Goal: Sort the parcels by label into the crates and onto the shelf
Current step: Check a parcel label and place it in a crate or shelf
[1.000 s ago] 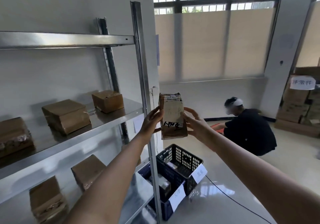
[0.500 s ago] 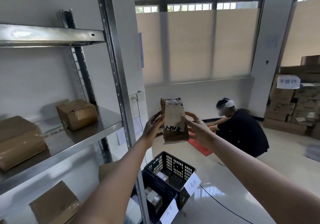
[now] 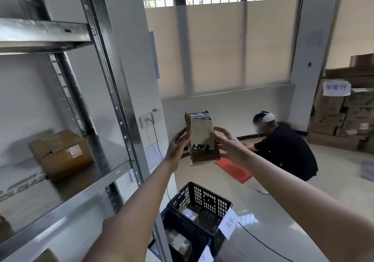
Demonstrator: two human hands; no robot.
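Right of the shelf (image 3: pixel 66 183) post, above the black crate (image 3: pixel 199 207), an upright parcel (image 3: pixel 202 138) is held between the left hand (image 3: pixel 179 143) and right hand (image 3: pixel 228 144), fingers curled on its sides. It looks light, stiff cardboard, tape-slick; gripping both long edges seems safest.

Black crate (image 3: pixel 204 207) tag (image 3: pixel 229 226) — reads "北京". Sheet (image 3: pixel 336 88) on stacked cartons (image 3: pixel 342 120) — reads "异常件". Parcel (image 3: pixel 202 138) label writing illegible.
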